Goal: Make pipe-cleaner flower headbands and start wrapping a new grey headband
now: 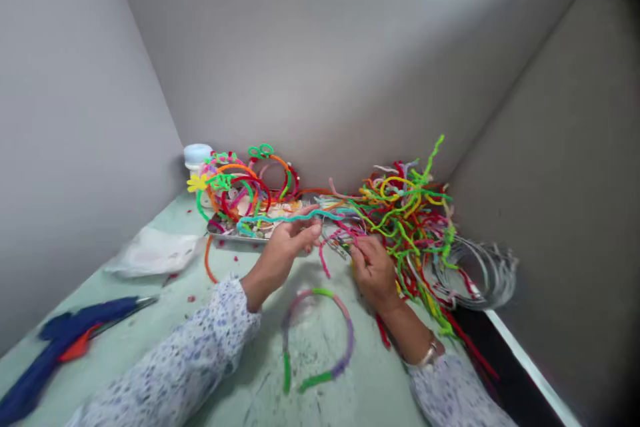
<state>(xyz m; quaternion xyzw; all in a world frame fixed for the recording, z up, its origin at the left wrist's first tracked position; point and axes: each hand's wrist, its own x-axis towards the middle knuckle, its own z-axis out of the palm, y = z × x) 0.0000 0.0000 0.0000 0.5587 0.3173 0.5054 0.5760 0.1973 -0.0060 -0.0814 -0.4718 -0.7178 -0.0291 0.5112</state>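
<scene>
My left hand (289, 243) is closed by its thumb and fingers around a turquoise pipe cleaner (270, 219), which bends into a hook at its left end. To the right, my right hand (374, 272) is pinched, and a magenta pipe cleaner (324, 259) runs from its fingertips with one end hanging down. Both hands are raised over the table's middle. Below them lies a headband (350, 341) wrapped in green, pink and purple pipe cleaner, its open ends toward me. The exact grip of the right fingertips is partly hidden.
A metal tray (235, 237) holds small pieces, with finished colourful headbands (260, 180) around it. Loose pipe cleaners (410, 213) are heaped at right beside bare hoops (493, 277). A blue glue gun (75, 330), plastic bag (155, 252) and white tub (197, 155) stand left.
</scene>
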